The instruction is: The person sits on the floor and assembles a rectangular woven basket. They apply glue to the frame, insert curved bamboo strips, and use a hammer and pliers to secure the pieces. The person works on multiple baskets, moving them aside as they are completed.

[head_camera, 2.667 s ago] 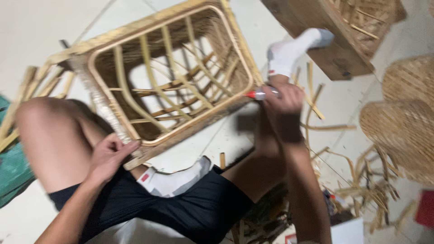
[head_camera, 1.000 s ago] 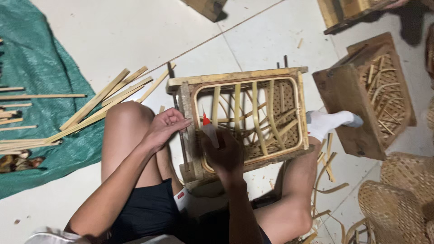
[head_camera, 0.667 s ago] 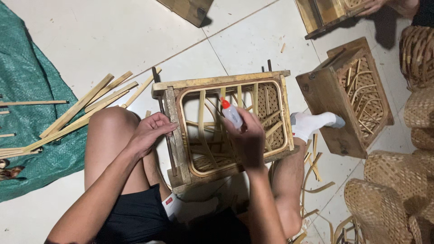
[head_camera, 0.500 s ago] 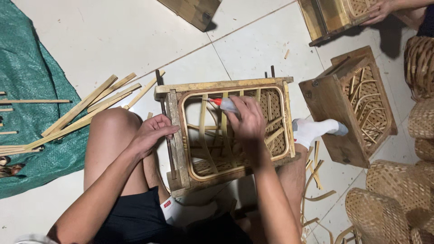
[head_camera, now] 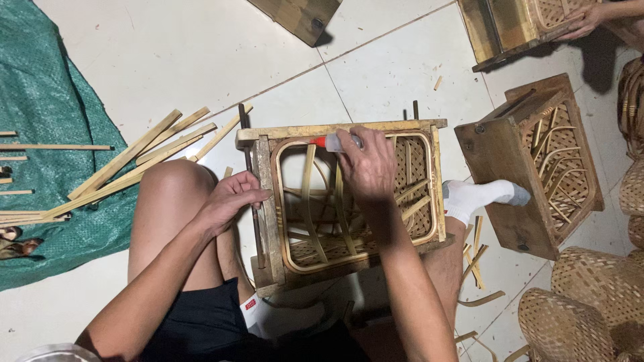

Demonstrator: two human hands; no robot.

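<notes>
A wooden frame with woven rattan inside (head_camera: 268, 201) rests between my legs on the floor. My left hand (head_camera: 231, 198) grips its left post. A small clear bottle with a red tip (head_camera: 332, 141) is in my right hand (head_camera: 365, 167), the tip pointing left along the frame's top rail. Bent rattan strips arch across the frame's opening.
Split bamboo strips (head_camera: 141, 157) lie to the left, partly on a green tarp (head_camera: 47, 134). A second wooden rattan box (head_camera: 530, 161) stands to the right by my white sock (head_camera: 479, 198). Woven baskets (head_camera: 583, 302) sit at lower right. Another person's hand (head_camera: 580, 20) holds a box at top right.
My right hand has carried the bottle from the frame's right side and interior up to its top rail. The left hand has shifted from my knee onto the frame's left post.
</notes>
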